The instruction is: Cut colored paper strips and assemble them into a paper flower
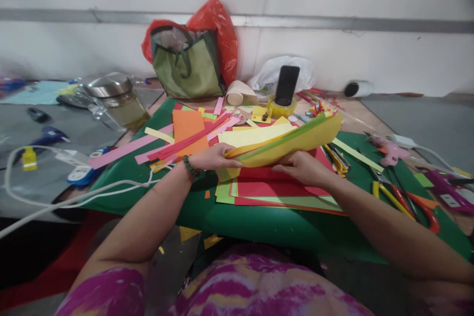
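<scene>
Between my two hands is a curved bundle of yellow and green paper sheets [296,145], lifted over a pile of coloured paper [274,187]. My left hand [218,157], with a dark beaded bracelet on the wrist, pinches the bundle's left end, thumb in front. Under the lower middle edge, my right hand [298,167] grips the sheets; its fingertips are partly hidden behind them. Red and pale green sheets show beneath. Left of the pile lie an orange sheet [188,131] and pink and red paper strips [196,140].
A green sheet [237,224] covers the table. Scissors [400,197], a pink glue gun [387,148] and a purple power strip [450,190] lie right. A glass jug [120,106], white cables [111,187] and a blue glue gun [46,137] are left. Behind stand a green bag [188,66] and phone [287,85].
</scene>
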`<state>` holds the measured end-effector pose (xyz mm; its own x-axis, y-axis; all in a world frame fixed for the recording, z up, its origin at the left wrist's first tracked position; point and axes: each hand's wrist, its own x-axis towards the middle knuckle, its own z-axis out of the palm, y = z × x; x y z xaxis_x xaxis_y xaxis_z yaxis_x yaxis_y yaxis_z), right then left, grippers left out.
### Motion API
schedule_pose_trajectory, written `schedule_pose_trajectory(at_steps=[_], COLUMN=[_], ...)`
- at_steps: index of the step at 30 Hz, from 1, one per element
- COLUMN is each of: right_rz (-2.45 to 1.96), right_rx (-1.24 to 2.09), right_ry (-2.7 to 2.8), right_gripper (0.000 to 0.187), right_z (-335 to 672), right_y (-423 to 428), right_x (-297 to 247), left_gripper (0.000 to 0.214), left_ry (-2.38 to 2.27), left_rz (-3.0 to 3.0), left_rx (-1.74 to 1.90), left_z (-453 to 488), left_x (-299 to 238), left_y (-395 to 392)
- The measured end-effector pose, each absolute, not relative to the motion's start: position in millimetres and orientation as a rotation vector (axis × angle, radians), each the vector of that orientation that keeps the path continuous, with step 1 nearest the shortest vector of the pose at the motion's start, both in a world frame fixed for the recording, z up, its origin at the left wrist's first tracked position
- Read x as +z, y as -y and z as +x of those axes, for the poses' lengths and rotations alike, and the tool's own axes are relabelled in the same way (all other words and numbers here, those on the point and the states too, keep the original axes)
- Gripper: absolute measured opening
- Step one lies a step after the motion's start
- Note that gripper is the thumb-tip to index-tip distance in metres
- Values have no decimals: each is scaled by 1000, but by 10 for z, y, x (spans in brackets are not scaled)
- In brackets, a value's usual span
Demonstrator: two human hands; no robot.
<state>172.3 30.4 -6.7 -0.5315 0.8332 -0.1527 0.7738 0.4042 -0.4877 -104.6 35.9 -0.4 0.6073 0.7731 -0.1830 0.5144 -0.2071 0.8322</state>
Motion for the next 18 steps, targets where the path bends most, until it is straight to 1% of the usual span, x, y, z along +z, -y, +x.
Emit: schedule_pose_trajectory(at_steps=[2, 5, 7, 9, 10, 12, 15, 18], right_rz=[-1508, -1628, -1669, -1663, -1640, -1540, -1290, -1061], right_rx=[577, 247, 77, -47, -97, -191, -309, -278], right_ry=[2549, 2614, 2664, 2699, 2711, 2708, 2650, 2775], right_gripper=[28, 29, 33, 38, 41, 44, 38, 30], right_z=[1688, 1637, 1608, 1588, 1585, 1599, 1664, 1726], right_y=[-222, -110, -58, -20, -3, 33, 107, 191], right_x=[-34, 3, 20, 36, 44, 63, 89, 91], left_gripper=[46, 49, 40, 25, 19, 13, 16, 23], left_ry=[-1064, -1079, -1109, -1138, -1144, -1128, -1057, -980], left_rz=[1962, 2105, 2204, 2273, 2276, 2215, 2071, 1978], left_rx=[332, 304, 270, 221, 206, 214, 296, 302], left_z=[-995, -890, -826, -787, -780, -791, -848, -908], left_x=[30, 85, 117, 132, 131, 109, 52, 8], left_y=[-302, -198, -133, -89, -80, -94, -176, -283])
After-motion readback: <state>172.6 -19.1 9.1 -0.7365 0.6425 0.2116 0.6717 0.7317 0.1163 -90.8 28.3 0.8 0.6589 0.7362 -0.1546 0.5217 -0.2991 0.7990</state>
